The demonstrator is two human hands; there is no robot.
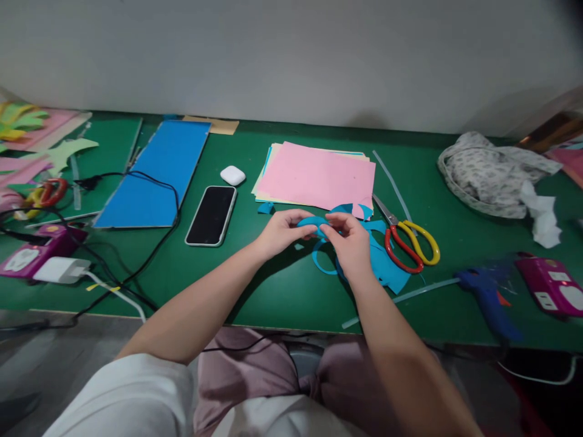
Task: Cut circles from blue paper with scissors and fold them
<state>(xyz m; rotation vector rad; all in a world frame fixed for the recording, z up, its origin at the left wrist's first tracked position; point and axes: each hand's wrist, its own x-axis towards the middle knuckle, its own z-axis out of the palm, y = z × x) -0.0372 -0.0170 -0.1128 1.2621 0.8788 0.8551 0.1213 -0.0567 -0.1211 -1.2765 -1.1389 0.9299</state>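
Between my two hands is a small piece of blue paper (pixel 311 223), pinched from both sides above the table. My left hand (pixel 283 232) grips its left end with thumb and fingers. On the other end, my right hand (pixel 350 243) holds it the same way. Cut blue paper scraps (pixel 392 273) lie under and beside my right hand, among them a thin ring (pixel 319 262). Scissors (pixel 412 246) with one red and one yellow handle rest just right of the scraps. Behind my hands sits a stack of coloured paper, a pink sheet (pixel 319 176) on top.
Left of my hands lie a phone (pixel 211 216), a white earbud case (pixel 232 176) and a blue board (pixel 155 176) crossed by a black cable. To the right are a blue glue gun (pixel 489 300), a purple power strip (pixel 551 285) and a patterned cloth (pixel 483 176).
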